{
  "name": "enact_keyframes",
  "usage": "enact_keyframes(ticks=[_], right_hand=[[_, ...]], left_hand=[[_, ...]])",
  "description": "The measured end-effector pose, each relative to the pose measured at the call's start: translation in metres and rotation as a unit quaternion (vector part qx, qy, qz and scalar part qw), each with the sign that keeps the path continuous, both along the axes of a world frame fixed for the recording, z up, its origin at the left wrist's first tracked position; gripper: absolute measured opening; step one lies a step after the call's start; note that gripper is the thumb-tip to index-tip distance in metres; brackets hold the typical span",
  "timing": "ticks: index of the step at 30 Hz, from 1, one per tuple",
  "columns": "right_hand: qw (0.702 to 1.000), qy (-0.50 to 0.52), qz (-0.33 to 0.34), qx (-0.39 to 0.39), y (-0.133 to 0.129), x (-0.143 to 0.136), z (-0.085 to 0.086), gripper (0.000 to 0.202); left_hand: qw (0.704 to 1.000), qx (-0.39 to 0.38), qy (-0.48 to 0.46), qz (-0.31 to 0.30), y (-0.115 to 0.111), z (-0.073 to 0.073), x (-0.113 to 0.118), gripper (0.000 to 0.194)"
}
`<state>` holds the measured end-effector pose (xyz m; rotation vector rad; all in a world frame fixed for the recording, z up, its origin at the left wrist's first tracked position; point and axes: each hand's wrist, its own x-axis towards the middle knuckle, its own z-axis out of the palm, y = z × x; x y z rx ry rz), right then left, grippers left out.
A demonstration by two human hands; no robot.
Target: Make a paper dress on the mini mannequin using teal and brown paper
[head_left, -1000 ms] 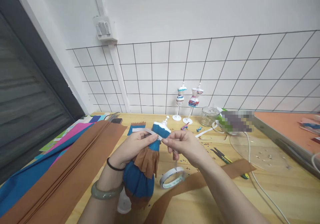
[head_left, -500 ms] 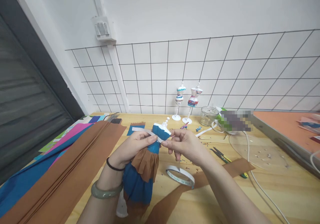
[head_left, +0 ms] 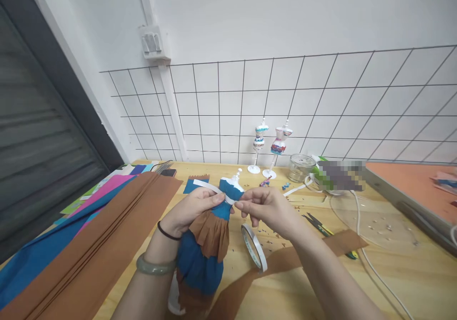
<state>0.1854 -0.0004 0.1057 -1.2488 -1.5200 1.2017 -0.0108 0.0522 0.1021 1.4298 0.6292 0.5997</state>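
A miniature dress form (head_left: 231,183) wears a blue paper bodice and a layered brown and blue crinkled skirt (head_left: 203,258), and leans to the right. My left hand (head_left: 194,210) is closed on its bodice from the left, with the thumb pressing a white tape strip (head_left: 207,185) across the front. The strip's loose end sticks out to the upper left. At the right side of the bodice, my right hand (head_left: 269,208) pinches the tape, its fingertips partly hiding it. Beneath that hand a roll of white tape (head_left: 254,247) stands tilted on edge.
Two small dress forms (head_left: 260,144) stand at the back beside a clear jar (head_left: 302,167). Scissors (head_left: 317,225) and a brown paper strip (head_left: 342,241) lie to the right, near a white cable (head_left: 367,263). Folded brown paper (head_left: 117,244) covers the left, and an orange board (head_left: 410,186) is far right.
The tape roll has turned from lying nearly flat to a steep tilt. My right fingers have closed in nearer the bodice's right side. The whole view has shifted slightly.
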Motion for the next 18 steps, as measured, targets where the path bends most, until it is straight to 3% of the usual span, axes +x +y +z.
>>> enact_keyframes(ticks=[13,18], right_hand=[[1.0,0.02,-0.016,0.009,-0.01,-0.008,0.009,0.029],[0.999,-0.018,-0.035,0.029,-0.015,-0.011,0.012,0.027]], left_hand=[[0.998,0.016,-0.06,-0.027,0.003,-0.002,-0.002,0.033],[0.998,0.019,-0.056,0.038,-0.005,0.007,-0.004,0.025]])
